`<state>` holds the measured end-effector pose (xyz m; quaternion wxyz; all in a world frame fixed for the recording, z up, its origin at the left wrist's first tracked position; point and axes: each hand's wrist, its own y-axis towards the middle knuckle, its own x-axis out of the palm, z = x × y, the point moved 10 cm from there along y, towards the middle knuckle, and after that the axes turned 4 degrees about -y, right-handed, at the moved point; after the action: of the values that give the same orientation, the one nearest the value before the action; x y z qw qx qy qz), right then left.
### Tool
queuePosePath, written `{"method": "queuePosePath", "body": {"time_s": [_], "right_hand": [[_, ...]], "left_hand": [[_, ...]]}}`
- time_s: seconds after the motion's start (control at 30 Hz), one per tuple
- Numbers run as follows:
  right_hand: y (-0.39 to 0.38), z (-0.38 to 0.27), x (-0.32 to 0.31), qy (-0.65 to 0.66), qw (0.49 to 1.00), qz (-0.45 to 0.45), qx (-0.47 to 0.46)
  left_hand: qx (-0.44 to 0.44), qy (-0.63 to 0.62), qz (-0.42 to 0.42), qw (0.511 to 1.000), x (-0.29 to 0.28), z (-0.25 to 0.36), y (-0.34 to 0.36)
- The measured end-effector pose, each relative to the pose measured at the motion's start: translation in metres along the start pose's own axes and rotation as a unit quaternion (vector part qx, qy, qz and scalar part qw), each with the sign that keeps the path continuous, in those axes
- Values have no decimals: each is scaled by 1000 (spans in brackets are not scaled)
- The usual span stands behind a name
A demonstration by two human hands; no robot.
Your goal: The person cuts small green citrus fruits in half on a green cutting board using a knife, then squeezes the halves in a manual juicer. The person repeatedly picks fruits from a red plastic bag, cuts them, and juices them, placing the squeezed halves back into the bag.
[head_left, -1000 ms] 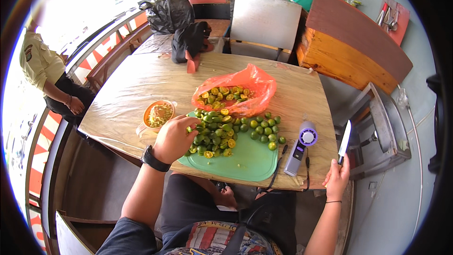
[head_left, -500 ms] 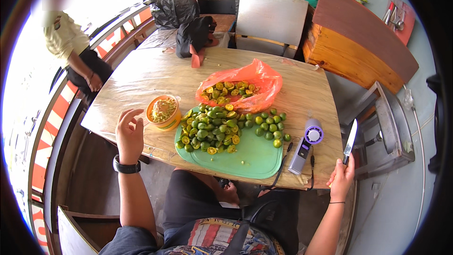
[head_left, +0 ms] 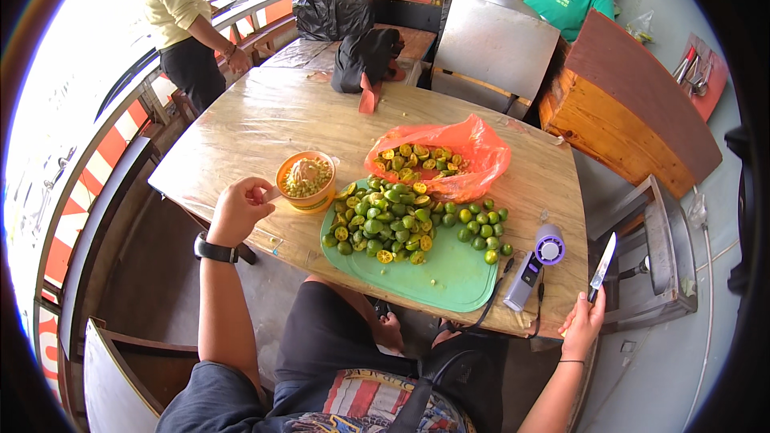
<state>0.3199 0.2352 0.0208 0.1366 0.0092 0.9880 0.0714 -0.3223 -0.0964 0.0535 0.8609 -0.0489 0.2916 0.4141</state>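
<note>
The nearer left hand [head_left: 239,213] curls at the juicer [head_left: 311,202], hold unclear; the juicer sits at its two o'clock on the tabletop [head_left: 249,132], handle [head_left: 273,194] toward eight. Limes [head_left: 389,224] lie at four. The right hand [head_left: 584,325] holds a knife [head_left: 605,263] toward one.

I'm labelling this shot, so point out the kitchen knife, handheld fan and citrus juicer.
Kitchen knife [head_left: 603,263]: head view, on the blade.
Handheld fan [head_left: 531,273]: head view, on the handle's dark panel.
Citrus juicer [head_left: 308,203]: head view, on the orange outer wall.

Cup [head_left: 310,204] orange; knife handle [head_left: 593,294] black; cutting board [head_left: 429,282] green; citrus [head_left: 385,220] green, yellow; table [head_left: 241,124] wood-grained.
</note>
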Motion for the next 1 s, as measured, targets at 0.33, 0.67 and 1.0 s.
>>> {"method": "queuePosePath", "body": {"time_s": [0.33,0.67,1.0], "right_hand": [[2,4,-1,-5,1000,4,13],[2,4,-2,-6,1000,3,7],[3,4,-2,-2,1000,3,4]], "left_hand": [[3,67,-115,991,9,10,10],[28,71,-109,991,3,4,12],[-106,-207,-122,965,7,-34,9]]}}
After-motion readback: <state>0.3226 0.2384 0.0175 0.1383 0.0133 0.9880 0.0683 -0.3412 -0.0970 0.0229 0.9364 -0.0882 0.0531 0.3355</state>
